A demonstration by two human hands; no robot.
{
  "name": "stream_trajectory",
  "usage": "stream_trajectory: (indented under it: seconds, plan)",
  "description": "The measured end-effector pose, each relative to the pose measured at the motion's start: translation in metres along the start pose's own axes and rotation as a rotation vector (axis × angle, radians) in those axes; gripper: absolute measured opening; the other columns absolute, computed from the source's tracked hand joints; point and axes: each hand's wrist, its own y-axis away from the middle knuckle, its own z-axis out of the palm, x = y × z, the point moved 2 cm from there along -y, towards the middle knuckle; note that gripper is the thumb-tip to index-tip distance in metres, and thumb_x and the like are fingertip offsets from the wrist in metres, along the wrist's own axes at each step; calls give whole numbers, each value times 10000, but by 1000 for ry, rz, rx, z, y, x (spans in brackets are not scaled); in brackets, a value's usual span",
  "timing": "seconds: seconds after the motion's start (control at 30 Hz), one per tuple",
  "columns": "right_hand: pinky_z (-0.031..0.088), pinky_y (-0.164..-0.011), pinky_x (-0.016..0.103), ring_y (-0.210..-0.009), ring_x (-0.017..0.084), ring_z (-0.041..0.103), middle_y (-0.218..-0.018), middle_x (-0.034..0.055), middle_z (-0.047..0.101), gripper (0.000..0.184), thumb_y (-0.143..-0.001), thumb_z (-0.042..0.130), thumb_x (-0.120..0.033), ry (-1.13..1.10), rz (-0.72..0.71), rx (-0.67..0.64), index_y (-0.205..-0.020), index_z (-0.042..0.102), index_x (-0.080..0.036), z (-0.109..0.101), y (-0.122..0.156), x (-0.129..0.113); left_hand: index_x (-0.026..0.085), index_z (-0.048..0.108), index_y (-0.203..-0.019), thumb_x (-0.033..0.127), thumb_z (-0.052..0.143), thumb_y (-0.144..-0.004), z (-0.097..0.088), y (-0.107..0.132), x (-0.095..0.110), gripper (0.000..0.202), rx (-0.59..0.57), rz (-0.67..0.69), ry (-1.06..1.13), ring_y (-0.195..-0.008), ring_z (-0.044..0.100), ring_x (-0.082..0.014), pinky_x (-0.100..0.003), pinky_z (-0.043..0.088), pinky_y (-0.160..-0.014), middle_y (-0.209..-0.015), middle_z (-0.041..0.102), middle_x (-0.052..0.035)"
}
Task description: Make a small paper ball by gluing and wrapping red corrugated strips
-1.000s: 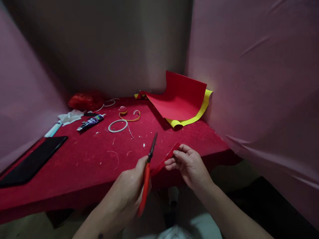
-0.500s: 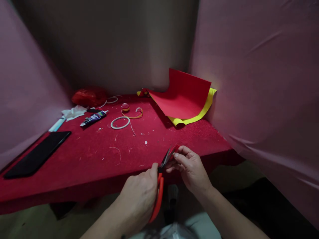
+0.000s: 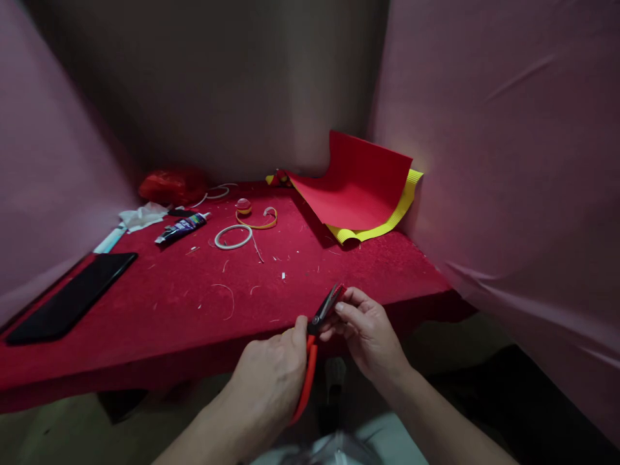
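Observation:
At the front edge of the red-covered table, my left hand point(image 3: 277, 368) is closed round the orange handles of a pair of scissors point(image 3: 310, 374). Their dark blades point up and to the right, close together. My right hand point(image 3: 371, 326) pinches a small piece of red corrugated paper point(image 3: 341, 294) between thumb and fingers. The blades lie against this piece, just left of my right fingertips. How far they reach into it I cannot make out, and my fingers hide part of the paper.
A red sheet point(image 3: 363, 187) curls over a yellow corrugated sheet point(image 3: 387, 226) at the back right. Further left lie a white ring point(image 3: 233, 237), a tape measure point(image 3: 243, 206), a glue tube point(image 3: 183, 228), a red plastic bag point(image 3: 173, 185) and a black flat object point(image 3: 72, 297). Scraps and threads dot the red cloth point(image 3: 159, 323).
The scissor blades have closed towards each other on the red paper piece. My right hand and the piece have shifted slightly down. The left hand keeps its hold.

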Motion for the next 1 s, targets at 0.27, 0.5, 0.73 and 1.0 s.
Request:
stream_trajectory:
  seconds: [0.27,0.5,0.73,1.0]
  plan:
    - [562,-514,222,-511,123,656,-654,16,685,126,-738,673,-201,-16,-8,-26,-745,562,-144,1,2,1,-13,349,-1370,-10,310,-778,1,0,-1,594,-24,6,-59,-834,694,-290,-441,571,-646,-958,696,-187]
    - [584,-478,288,-521,193,699,-658,10,714,182,-791,647,-247,-11,-26,-89,-892,503,-197,-1,0,-8,17,318,-1393,30,314,-818,-3,3,-1,576,-56,16,-14,-908,685,-295,-422,564,-706,-1047,680,-205]
    - [588,-488,274,-534,184,703,-679,33,722,150,-809,639,-261,5,-18,-110,-828,517,-176,-4,-1,-5,1,327,-1389,12,297,-800,-5,4,1,590,-79,11,-30,-868,686,-309,-449,560,-685,-1007,687,-213]
    - [588,-500,267,-542,175,702,-673,16,710,151,-804,652,-258,7,-16,-137,-804,528,-172,-2,0,-5,-37,295,-1388,13,328,-779,-9,3,4,611,-98,6,-3,-924,668,-304,-426,551,-717,-1052,666,-233]
